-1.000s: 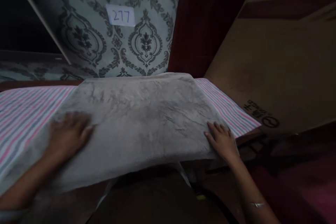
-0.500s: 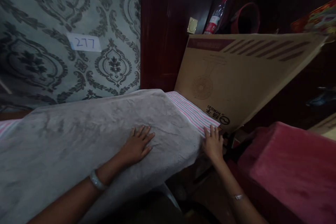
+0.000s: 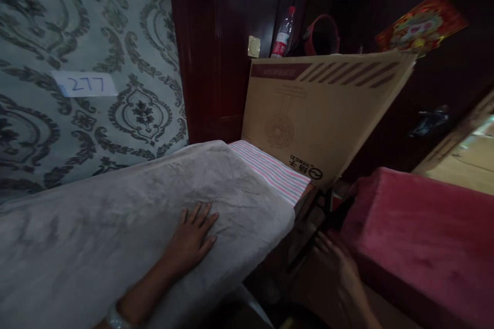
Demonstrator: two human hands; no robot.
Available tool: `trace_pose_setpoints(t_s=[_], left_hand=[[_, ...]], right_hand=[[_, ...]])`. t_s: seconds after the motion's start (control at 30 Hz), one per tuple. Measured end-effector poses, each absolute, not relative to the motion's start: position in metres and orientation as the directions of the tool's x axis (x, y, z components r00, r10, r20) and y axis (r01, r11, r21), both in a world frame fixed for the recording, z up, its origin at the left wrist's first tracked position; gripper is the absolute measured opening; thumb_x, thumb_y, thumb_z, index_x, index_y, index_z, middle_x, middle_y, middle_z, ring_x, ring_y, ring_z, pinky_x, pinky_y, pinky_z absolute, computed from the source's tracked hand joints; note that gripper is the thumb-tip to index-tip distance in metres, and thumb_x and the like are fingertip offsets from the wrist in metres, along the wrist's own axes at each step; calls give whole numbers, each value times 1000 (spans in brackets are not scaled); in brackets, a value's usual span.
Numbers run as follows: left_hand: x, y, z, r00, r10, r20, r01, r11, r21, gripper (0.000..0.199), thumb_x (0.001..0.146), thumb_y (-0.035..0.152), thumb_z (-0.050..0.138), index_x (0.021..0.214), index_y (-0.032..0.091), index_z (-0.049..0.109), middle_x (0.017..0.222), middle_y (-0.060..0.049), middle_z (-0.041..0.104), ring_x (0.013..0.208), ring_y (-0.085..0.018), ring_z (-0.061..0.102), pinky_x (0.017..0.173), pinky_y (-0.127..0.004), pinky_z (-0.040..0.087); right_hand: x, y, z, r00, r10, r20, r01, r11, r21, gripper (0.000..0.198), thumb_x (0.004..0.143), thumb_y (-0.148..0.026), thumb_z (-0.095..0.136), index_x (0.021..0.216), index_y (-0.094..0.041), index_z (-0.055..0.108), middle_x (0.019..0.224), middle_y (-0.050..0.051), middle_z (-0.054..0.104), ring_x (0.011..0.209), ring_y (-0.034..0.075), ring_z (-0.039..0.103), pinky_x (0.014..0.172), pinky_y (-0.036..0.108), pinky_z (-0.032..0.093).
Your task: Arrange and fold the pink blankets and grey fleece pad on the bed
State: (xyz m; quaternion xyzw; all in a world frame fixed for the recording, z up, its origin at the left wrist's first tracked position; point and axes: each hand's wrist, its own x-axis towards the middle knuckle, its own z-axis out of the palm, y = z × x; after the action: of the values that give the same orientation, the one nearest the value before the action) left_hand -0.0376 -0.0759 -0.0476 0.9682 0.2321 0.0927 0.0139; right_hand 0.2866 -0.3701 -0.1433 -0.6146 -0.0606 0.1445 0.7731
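Spread over a long surface lies a plush grey blanket (image 3: 127, 226), wrinkled near the middle. My left hand (image 3: 195, 236) rests palm down on it, fingers spread. Beyond the blanket's far right end a pink-and-white striped cloth (image 3: 272, 169) sticks out, its corner hanging at the edge. My right hand (image 3: 337, 257) is in the air to the right of the blanket, apart from the cloth. Its fingers are stretched out, slightly blurred, and hold nothing. It is nearest to a pink plush-covered seat or block (image 3: 428, 231).
A large cardboard box (image 3: 324, 113) leans behind the striped cloth. A red-capped bottle (image 3: 283, 33) and a round red-rimmed object (image 3: 323, 36) stand behind it. Patterned wallpaper (image 3: 142, 108) with a paper marked 277 (image 3: 85, 85) is on the left. A dark door with a handle (image 3: 430, 118) is on the right.
My right hand has left the striped cloth's corner and moved down and right. My left hand stays on the blanket. The view has turned a little to the right.
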Motion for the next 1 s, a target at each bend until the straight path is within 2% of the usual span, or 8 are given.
trace_pose_setpoints(t_s=[0.1, 0.27, 0.47, 0.57, 0.7, 0.83, 0.9, 1.0], left_hand=[[-36, -73, -47, 872, 447, 200, 443, -894, 70, 55, 97, 47, 44, 150, 34, 47, 164, -8, 35, 151, -38, 31, 117, -70, 26], [-32, -69, -44, 878, 443, 181, 440, -896, 59, 58, 94, 51, 43, 148, 31, 52, 162, -9, 38, 150, -39, 32, 118, -70, 26], [-31, -62, -50, 874, 440, 205, 447, -895, 17, 59, 93, 52, 41, 146, 30, 55, 162, -9, 39, 149, -40, 34, 117, -69, 28], [-30, -60, -51, 876, 442, 194, 449, -893, 9, 59, 94, 53, 40, 145, 29, 56, 162, -9, 39, 149, -39, 34, 117, -67, 29], [-29, -60, -51, 874, 436, 216, 445, -896, 10, 59, 94, 54, 38, 143, 28, 58, 160, -9, 41, 148, -40, 36, 116, -68, 29], [-29, -58, -55, 874, 426, 234, 435, -900, 18, 61, 93, 56, 39, 144, 29, 57, 160, -10, 42, 148, -41, 36, 116, -70, 28], [-30, -57, -56, 877, 424, 226, 433, -901, 10, 61, 94, 56, 37, 145, 29, 56, 161, -10, 41, 149, -40, 35, 117, -68, 28], [-30, -56, -57, 878, 427, 217, 436, -900, 7, 61, 94, 56, 36, 145, 29, 56, 161, -10, 41, 149, -39, 35, 118, -68, 27]], right_hand=[[275, -409, -131, 937, 305, -172, -292, 407, -865, 31, 69, -45, 72, 92, -26, 66, 111, 7, 72, 107, 29, 70, 95, 56, 56], [278, -442, -94, 983, 158, -96, -166, 524, -835, 11, 74, -37, 69, 77, -28, 62, 90, 0, 70, 99, 25, 69, 97, 56, 55], [269, -449, -69, 991, 117, -70, -123, 546, -829, 18, 72, -40, 71, 75, -26, 60, 83, -1, 66, 92, 24, 67, 93, 56, 54], [257, -455, -65, 986, 74, -151, -167, 540, -825, 24, 73, -45, 74, 83, -27, 61, 90, 0, 66, 95, 24, 67, 91, 50, 55], [256, -467, -61, 970, 79, -230, -236, 543, -806, 30, 75, -49, 74, 86, -26, 59, 101, 2, 66, 100, 24, 67, 88, 45, 56], [265, -471, -52, 964, 1, -264, -210, 611, -764, 27, 77, -49, 70, 84, -27, 56, 95, 1, 64, 90, 20, 65, 81, 42, 58], [265, -470, -42, 974, -6, -227, -174, 623, -763, 29, 79, -53, 68, 88, -28, 58, 93, 1, 65, 85, 21, 64, 77, 42, 58], [261, -474, -15, 1000, -5, -21, -15, 537, -843, 35, 82, -59, 63, 101, -29, 64, 103, 4, 69, 96, 26, 66, 84, 49, 58]])
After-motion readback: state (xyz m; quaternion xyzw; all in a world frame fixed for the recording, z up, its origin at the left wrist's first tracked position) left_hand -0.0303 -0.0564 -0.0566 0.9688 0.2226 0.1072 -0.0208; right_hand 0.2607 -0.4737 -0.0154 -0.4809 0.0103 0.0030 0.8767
